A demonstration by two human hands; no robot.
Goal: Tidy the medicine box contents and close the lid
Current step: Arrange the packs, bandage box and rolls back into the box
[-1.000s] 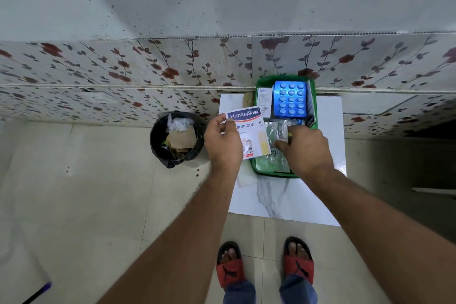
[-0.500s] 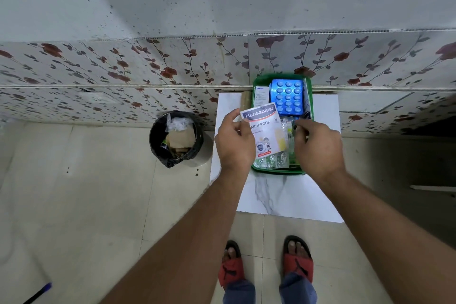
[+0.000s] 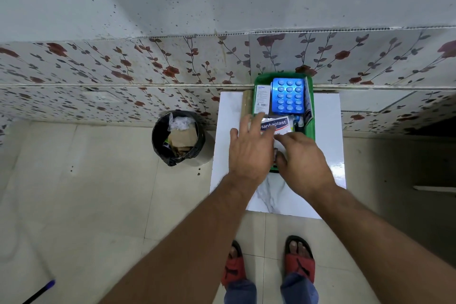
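The green medicine box (image 3: 309,86) stands open on a white marble-patterned tabletop (image 3: 325,131), against the flowered wall tiles. Inside lie a blue blister pack (image 3: 287,95), a white carton (image 3: 262,99) along the left wall, and clear-wrapped items (image 3: 297,121). A white Hansaplast pack (image 3: 275,125) lies flat across the middle of the box. My left hand (image 3: 249,149) rests on the pack's left side with fingers spread. My right hand (image 3: 304,158) covers the near end of the box, fingertips curled down at the pack's lower edge. No lid is visible.
A black-lined bin (image 3: 178,138) full of paper and wrappers stands on the floor left of the tabletop. A blue-capped pen (image 3: 40,291) lies at the lower left. My feet in red sandals (image 3: 266,264) stand below the tabletop's near edge.
My left hand has carried the Hansaplast pack rightward from beside the box and laid it flat inside, fingers now spread. My right hand has drawn back to the box's near end.
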